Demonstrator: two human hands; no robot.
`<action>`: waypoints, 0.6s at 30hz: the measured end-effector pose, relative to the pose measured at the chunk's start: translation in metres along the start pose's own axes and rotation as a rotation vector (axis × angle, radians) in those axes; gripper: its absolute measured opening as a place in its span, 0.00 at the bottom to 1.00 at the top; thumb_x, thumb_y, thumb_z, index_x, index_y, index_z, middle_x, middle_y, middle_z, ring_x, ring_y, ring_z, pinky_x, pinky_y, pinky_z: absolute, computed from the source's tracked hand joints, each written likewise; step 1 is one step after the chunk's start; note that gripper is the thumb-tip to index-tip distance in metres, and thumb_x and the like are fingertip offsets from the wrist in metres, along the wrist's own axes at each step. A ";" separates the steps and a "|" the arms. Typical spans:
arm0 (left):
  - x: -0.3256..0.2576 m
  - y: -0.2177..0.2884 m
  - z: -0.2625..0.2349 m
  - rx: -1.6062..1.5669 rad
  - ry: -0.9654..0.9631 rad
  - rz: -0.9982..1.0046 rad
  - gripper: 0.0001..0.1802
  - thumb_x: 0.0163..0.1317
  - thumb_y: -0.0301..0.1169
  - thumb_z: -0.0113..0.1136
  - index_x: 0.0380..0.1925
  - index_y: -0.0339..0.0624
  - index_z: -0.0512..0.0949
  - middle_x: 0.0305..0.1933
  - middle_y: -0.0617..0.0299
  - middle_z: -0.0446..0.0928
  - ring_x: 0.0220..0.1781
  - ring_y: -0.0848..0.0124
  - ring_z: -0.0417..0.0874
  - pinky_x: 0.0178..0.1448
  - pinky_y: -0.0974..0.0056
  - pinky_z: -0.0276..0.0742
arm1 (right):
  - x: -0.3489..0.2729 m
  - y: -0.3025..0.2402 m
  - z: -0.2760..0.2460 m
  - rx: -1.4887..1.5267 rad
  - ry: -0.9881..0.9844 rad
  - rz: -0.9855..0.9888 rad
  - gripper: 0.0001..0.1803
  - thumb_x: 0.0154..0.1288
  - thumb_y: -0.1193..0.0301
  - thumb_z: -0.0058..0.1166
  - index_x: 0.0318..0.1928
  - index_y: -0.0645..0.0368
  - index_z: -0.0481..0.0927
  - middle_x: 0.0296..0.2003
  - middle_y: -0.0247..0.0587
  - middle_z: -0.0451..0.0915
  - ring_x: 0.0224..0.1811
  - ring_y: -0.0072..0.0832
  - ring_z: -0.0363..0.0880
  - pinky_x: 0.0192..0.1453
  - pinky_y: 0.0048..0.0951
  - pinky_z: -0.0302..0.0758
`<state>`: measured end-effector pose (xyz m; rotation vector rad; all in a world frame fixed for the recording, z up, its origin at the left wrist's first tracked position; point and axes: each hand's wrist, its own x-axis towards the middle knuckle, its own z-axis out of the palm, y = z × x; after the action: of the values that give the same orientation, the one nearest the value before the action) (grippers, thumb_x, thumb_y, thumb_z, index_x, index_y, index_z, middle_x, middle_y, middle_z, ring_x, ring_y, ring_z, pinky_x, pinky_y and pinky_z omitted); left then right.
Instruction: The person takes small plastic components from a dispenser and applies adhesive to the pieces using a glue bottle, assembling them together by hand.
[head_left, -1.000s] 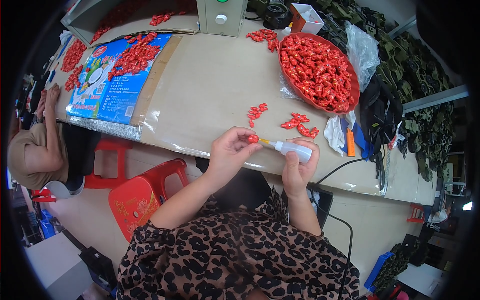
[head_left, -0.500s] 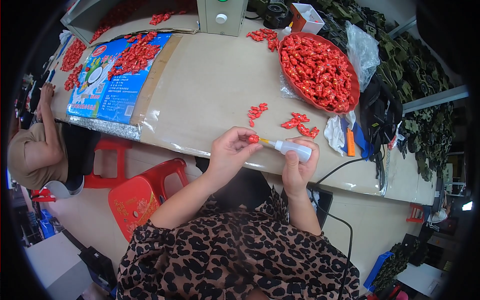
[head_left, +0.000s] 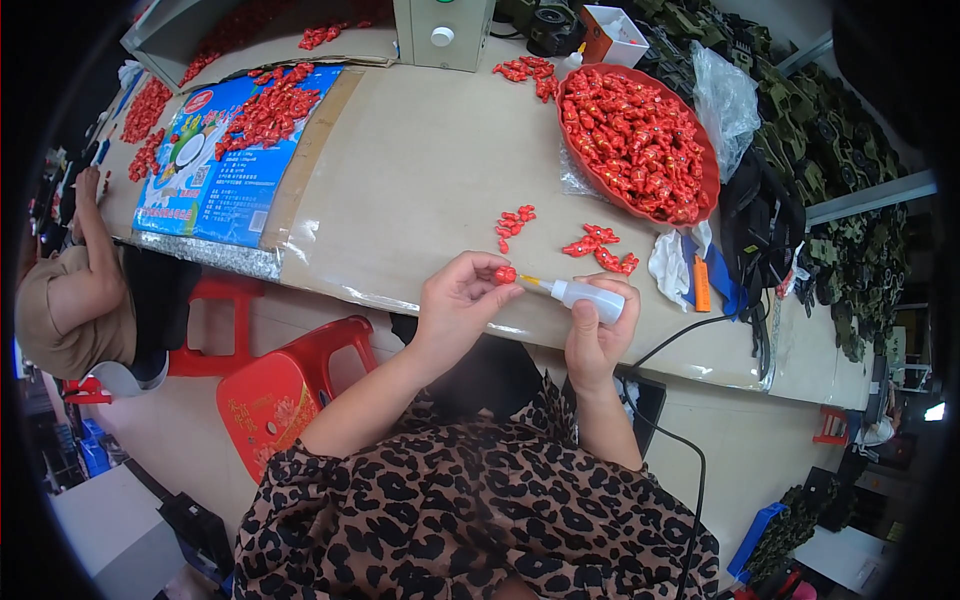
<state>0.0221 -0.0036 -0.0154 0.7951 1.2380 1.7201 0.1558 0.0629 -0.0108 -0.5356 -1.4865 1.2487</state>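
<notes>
Between the thumb and fingers of my left hand (head_left: pixel 462 300) is a small glossy red figure-like piece (head_left: pixel 505 274). My right hand (head_left: pixel 602 330) grips a translucent white squeeze bottle (head_left: pixel 588 298), tilted so that its thin yellowish nozzle (head_left: pixel 535 281) points left at the red piece. The nozzle tip is very close to the piece; whether they touch I cannot tell. Just beyond my hands, a short row of small red pieces (head_left: pixel 512 228) and a loose group of larger red pieces (head_left: pixel 600 248) lie on the tabletop (head_left: pixel 400 190).
A red scalloped bowl (head_left: pixel 712 190) heaped with red pieces stands at the back right. Beside it are white tissue (head_left: pixel 668 268), an orange-handled tool (head_left: pixel 702 285) and a black cable (head_left: pixel 690 330). Blue printed cardboard (head_left: pixel 225 190) bears more pieces. A person (head_left: pixel 85 290) sits at far left.
The nozzle tip has drawn back slightly from the red piece. My left hand has shifted a touch to the left; my grips are the same.
</notes>
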 end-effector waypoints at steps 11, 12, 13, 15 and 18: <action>0.000 0.002 0.001 -0.012 0.003 -0.014 0.11 0.50 0.17 0.54 0.35 0.31 0.67 0.35 0.60 0.71 0.36 0.77 0.75 0.42 0.76 0.71 | 0.000 0.001 0.000 -0.005 0.005 -0.013 0.14 0.56 0.70 0.49 0.39 0.62 0.61 0.35 0.42 0.65 0.35 0.24 0.66 0.38 0.23 0.67; 0.000 0.003 0.001 -0.038 0.003 -0.017 0.12 0.50 0.17 0.54 0.35 0.32 0.67 0.35 0.60 0.71 0.36 0.77 0.74 0.43 0.76 0.71 | 0.000 0.002 0.000 -0.005 0.004 -0.013 0.14 0.56 0.70 0.49 0.39 0.62 0.61 0.35 0.42 0.65 0.34 0.24 0.66 0.37 0.23 0.67; 0.000 0.003 0.001 -0.064 0.002 -0.021 0.12 0.50 0.17 0.55 0.36 0.32 0.67 0.35 0.60 0.71 0.37 0.77 0.73 0.43 0.76 0.71 | 0.000 0.002 -0.001 -0.005 0.003 -0.013 0.14 0.56 0.69 0.49 0.39 0.62 0.61 0.35 0.42 0.65 0.34 0.24 0.66 0.37 0.23 0.67; 0.001 0.001 0.000 -0.105 0.002 0.010 0.13 0.50 0.17 0.55 0.37 0.33 0.66 0.34 0.61 0.71 0.36 0.78 0.73 0.43 0.76 0.70 | 0.003 -0.002 0.003 0.106 0.047 0.044 0.14 0.57 0.69 0.48 0.39 0.62 0.62 0.35 0.41 0.65 0.33 0.25 0.67 0.36 0.23 0.67; 0.004 0.002 -0.007 -0.149 -0.039 -0.005 0.14 0.50 0.19 0.55 0.38 0.35 0.66 0.34 0.61 0.70 0.37 0.79 0.72 0.42 0.75 0.69 | 0.009 -0.002 0.003 0.329 0.102 0.172 0.13 0.58 0.68 0.47 0.40 0.61 0.63 0.33 0.41 0.67 0.32 0.24 0.67 0.35 0.24 0.66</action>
<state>0.0143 -0.0034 -0.0156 0.7324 1.0708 1.7615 0.1511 0.0686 -0.0050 -0.5050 -1.1380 1.5415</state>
